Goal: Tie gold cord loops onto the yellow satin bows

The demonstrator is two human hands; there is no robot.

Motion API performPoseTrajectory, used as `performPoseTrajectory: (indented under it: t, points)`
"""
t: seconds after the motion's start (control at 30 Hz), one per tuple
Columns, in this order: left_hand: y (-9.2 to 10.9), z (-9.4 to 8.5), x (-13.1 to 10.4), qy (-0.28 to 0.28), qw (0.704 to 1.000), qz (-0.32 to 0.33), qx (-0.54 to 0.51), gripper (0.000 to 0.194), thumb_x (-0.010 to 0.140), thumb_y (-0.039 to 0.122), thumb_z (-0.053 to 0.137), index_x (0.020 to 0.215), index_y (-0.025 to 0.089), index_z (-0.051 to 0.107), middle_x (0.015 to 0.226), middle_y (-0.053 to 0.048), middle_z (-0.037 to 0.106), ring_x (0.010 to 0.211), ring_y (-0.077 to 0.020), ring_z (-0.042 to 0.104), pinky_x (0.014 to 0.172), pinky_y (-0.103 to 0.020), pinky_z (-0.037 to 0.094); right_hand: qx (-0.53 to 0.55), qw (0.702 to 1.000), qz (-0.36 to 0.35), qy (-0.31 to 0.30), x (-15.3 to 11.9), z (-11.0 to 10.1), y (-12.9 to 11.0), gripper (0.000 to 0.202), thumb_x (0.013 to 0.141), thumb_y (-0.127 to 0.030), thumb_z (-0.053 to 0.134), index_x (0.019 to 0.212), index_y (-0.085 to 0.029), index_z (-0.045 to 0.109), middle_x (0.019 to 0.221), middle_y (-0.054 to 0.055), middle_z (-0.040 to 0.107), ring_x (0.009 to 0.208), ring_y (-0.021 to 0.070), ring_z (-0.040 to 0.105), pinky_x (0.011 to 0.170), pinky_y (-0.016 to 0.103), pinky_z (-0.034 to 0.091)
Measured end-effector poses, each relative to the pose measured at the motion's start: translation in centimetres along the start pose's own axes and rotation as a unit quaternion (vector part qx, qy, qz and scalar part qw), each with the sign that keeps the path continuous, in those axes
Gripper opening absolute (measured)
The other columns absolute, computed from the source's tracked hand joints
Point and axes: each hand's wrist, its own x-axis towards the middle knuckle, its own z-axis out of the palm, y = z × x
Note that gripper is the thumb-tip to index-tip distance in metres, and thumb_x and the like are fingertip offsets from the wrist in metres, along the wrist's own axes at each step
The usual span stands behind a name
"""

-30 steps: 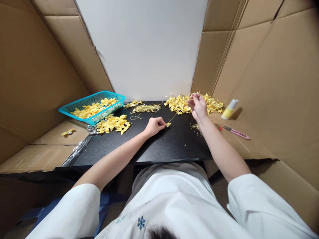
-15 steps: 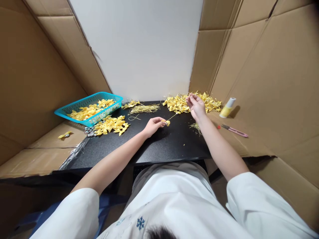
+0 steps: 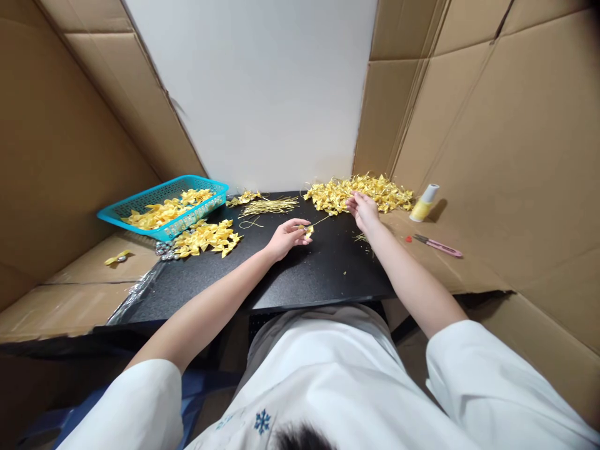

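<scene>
The right hand (image 3: 364, 211) has dropped slightly since the earlier frames; whether its bunched fingers grip anything, I cannot tell; the left hand (image 3: 284, 239) pinches a small, glossy yellow ribbon bow (image 3: 309, 232) above the black speckled tabletop (image 3: 300, 278), a thin gold cord (image 3: 321, 220) slanting rightward from it; left of that pinch sits a perforated turquoise plastic basket (image 3: 201, 215).

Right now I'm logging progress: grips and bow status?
Left grip holding yellow ribbon bow; right grip near yellow bow heap, hold unclear; pink-handled snips aside, right.
</scene>
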Motion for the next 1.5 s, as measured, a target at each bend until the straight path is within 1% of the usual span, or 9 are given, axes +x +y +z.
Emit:
performPoseTrajectory:
  t: [0.13,0.27,0.6,0.87,0.97,1.1,1.3,1.37,1.5]
  points:
    - [0.2,0.1,0.0,-0.003,0.999,-0.044,-0.002,0.006,0.071,0.011,0.063,0.076,0.01,0.065,0.075,-0.006,0.07,0.059,-0.012,0.067,0.065,-0.027,0.055,-0.003,1.0,0.008,-0.006,0.2,0.0,0.4,0.016,0.094,-0.012,0.051,0.082,-0.017,0.06,0.055,-0.006,0.057,0.05,0.0054,0.06,0.056,0.014,0.055]
    - [0.1,0.1,0.0,-0.007,0.998,-0.064,-0.005,0.01,0.072,0.017,0.067,0.077,0.01,0.069,0.07,-0.006,0.07,0.063,-0.0163,0.069,0.07,-0.032,0.056,-0.009,1.0,0.001,0.008,0.4,-0.1,0.5,0.017,0.094,-0.013,0.049,0.083,-0.016,0.061,0.055,-0.005,0.059,0.055,0.0069,0.064,0.061,0.017,0.058]
    - [-0.1,-0.2,-0.2,-0.083,0.996,-0.009,0.016,0.061,0.052,0.03,0.091,0.103,0.012,0.064,0.08,-0.005,0.074,0.073,-0.0147,0.07,0.078,-0.032,0.056,-0.011,0.999,-0.001,0.036,0.7,-0.3,0.2,0.018,0.094,-0.012,0.051,0.079,-0.016,0.059,0.049,-0.007,0.056,0.052,0.0064,0.064,0.058,0.014,0.058]
    - [0.0,0.0,-0.7,-0.098,0.985,0.076,0.119,0.037,0.059,0.032,0.086,0.079,0.013,0.06,0.078,-0.006,0.073,0.07,-0.0143,0.068,0.074,-0.028,0.052,-0.01,0.997,-0.024,0.069,0.9,-0.3,0.6,0.016,0.093,-0.013,0.051,0.081,-0.018,0.061,0.053,-0.005,0.058,0.06,0.0098,0.069,0.068,0.022,0.062]
    - [0.3,0.4,-1.3,-0.13,0.942,0.154,0.27,0.019,0.068,0.025,0.077,0.079,0.015,0.065,0.079,-0.005,0.072,0.07,-0.0144,0.066,0.072,-0.026,0.051,-0.009,0.995,-0.037,0.09,1.1,-0.2,0.9,0.016,0.093,-0.014,0.052,0.081,-0.019,0.061,0.053,-0.006,0.057,0.062,0.0104,0.069,0.069,0.022,0.062]
    - [1.5,1.1,-2.0,-0.152,0.819,0.255,0.491,0.015,0.071,0.011,0.063,0.082,0.019,0.069,0.08,-0.004,0.071,0.073,-0.0163,0.065,0.074,-0.026,0.049,-0.019,0.997,-0.046,0.06,0.8,0.1,1.1,0.014,0.092,-0.015,0.054,0.081,-0.019,0.061,0.053,-0.006,0.058,0.059,0.0091,0.068,0.065,0.019,0.061]
    - [3.6,1.3,-2.9,-0.213,0.645,0.193,0.708,0.025,0.072,0.003,0.052,0.083,0.015,0.07,0.082,-0.013,0.07,0.083,-0.0258,0.067,0.075,-0.031,0.05,-0.151,0.987,-0.021,-0.053,0.3,3.3,1.8,0.013,0.093,-0.015,0.052,0.085,-0.016,0.062,0.065,-0.002,0.067,0.057,0.0056,0.065,0.058,0.015,0.057]
    - [3.5,1.3,-3.4,-0.208,0.626,0.162,0.734,0.023,0.071,0.0,0.052,0.077,0.015,0.069,0.078,-0.014,0.069,0.082,-0.0284,0.067,0.073,-0.033,0.05,-0.266,0.961,0.005,-0.079,0.5,5.1,2.8,0.012,0.091,-0.018,0.056,0.082,-0.016,0.064,0.068,0.0,0.069,0.051,0.0045,0.061,0.051,0.014,0.053]
    - [2.6,1.8,-4.2,-0.174,0.659,0.147,0.717,0.019,0.069,0.002,0.056,0.066,0.017,0.066,0.069,-0.013,0.066,0.078,-0.0283,0.068,0.076,-0.035,0.05,-0.38,0.92,0.04,-0.089,1.3,7.6,5.4,0.015,0.075,-0.012,0.071,0.062,-0.014,0.062,0.056,0.0,0.063,0.04,0.0061,0.052,0.044,0.02,0.049]
